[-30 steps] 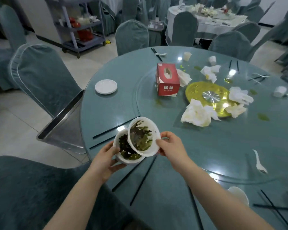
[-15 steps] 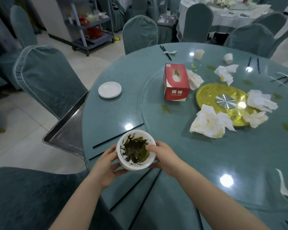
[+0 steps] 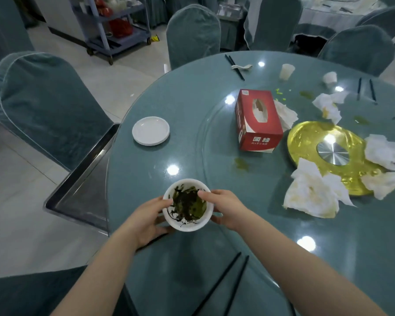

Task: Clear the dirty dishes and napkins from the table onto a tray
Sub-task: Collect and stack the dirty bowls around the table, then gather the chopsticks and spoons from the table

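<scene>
A white bowl (image 3: 187,224) smeared with dark green leftovers is held over the near edge of the round table (image 3: 214,247), nested on a second bowl that is hidden beneath it. My left hand (image 3: 149,216) cups its left wall. My right hand (image 3: 224,207) grips the right rim, thumb over the edge. A steel tray (image 3: 82,190) sits at the table's left edge, partly under it. A clean white saucer (image 3: 151,131) lies beyond the bowl. Crumpled napkins (image 3: 310,192) lie around a yellow plate (image 3: 306,140).
A red tissue box (image 3: 258,124) stands on the glass turntable. Black chopsticks (image 3: 224,286) lie near the front edge, more pairs at the far side with white cups (image 3: 286,71). Covered chairs (image 3: 39,103) ring the table; a cart (image 3: 114,26) stands behind.
The tilted upper bowl has been set down into the lower one, so the two now form one stack. Both hands hold the stack, and my view has dropped closer to the table.
</scene>
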Available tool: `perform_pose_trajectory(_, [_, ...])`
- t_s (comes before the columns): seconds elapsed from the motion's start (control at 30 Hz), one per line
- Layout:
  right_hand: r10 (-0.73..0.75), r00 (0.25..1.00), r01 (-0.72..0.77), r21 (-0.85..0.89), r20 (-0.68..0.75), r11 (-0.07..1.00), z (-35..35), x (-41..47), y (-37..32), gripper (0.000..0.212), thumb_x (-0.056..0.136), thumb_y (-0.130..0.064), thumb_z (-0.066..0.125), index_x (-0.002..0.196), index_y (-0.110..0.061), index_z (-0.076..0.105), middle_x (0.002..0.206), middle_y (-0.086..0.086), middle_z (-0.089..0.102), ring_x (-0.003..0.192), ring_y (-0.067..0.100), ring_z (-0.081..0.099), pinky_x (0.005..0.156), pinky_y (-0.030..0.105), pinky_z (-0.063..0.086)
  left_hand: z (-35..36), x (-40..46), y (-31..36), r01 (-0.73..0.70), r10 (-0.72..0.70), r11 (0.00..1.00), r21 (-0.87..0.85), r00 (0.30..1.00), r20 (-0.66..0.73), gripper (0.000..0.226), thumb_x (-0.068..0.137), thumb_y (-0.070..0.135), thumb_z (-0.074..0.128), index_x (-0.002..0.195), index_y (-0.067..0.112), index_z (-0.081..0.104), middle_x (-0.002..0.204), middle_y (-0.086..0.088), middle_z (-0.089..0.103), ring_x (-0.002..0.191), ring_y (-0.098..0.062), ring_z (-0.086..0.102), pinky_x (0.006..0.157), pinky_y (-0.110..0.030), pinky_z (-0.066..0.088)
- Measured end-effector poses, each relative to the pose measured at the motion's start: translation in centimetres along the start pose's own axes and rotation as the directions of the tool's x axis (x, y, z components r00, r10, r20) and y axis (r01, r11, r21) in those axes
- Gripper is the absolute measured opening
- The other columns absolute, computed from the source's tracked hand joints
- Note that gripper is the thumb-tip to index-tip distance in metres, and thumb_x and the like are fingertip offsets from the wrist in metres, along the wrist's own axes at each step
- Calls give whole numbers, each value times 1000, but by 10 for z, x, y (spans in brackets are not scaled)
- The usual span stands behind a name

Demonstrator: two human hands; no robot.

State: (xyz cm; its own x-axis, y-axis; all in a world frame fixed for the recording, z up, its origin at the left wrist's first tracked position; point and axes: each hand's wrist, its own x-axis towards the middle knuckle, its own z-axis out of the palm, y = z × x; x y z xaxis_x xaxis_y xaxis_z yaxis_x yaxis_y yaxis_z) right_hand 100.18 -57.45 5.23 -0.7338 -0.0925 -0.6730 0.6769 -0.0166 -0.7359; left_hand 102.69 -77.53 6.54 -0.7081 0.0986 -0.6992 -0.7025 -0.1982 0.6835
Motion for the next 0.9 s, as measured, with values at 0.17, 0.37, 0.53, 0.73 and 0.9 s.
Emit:
perform_pose_trajectory(0.17, [-6, 997, 11, 65, -78, 998, 27, 61, -21, 44, 77, -36, 77, 105, -5, 64, 99, 10, 72, 93, 25, 69, 90, 41, 55, -15, 48, 30, -8, 10, 1000, 16, 994, -105, 13, 91, 22, 59, 99, 16, 66, 94, -6, 68, 88, -22, 62, 71, -38, 54])
perform_pose_trajectory(0.37, [-28, 999, 31, 59, -44, 998, 52, 121, -44, 62, 72, -39, 80, 121, -7, 56, 114, 10, 67, 103, 26, 65, 96, 43, 51, -34, 91, 56, -79, 58, 993, -83, 972, -226, 11, 93, 21, 55, 93, 20, 66, 89, -4, 67, 87, -21, 61, 68, -37, 51])
perform_pose_trajectory(0.53, [-28, 1000, 29, 110, -11, 994, 64, 148, -57, 65, 78, -38, 74, 131, -11, 48, 119, 7, 62, 104, 24, 62, 96, 40, 50, -47, 117, 73, -104, 47, 971, -214, 966, -256, 15, 96, 26, 51, 93, 17, 63, 89, -4, 63, 84, -21, 59, 70, -38, 50])
perform_pose_trajectory(0.73, [-38, 999, 38, 145, -5, 989, 58, 139, -60, 38, 88, -34, 65, 120, -14, 57, 112, 1, 65, 102, 18, 61, 85, 31, 48, -64, 126, 66, -143, 90, 946, -289, 978, -191, 28, 100, 33, 43, 121, 20, 56, 120, 1, 58, 111, -21, 54, 100, -41, 43])
perform_pose_trajectory(0.9, [-136, 987, 122, -157, -84, 980, 37, 101, -28, 37, 91, -27, 60, 127, -17, 56, 120, 0, 61, 109, 15, 59, 95, 32, 49, -69, 109, 22, -208, 251, 963, 170, 920, -300, 47, 97, 20, 53, 142, 14, 41, 134, -8, 54, 120, -23, 53, 102, -39, 40])
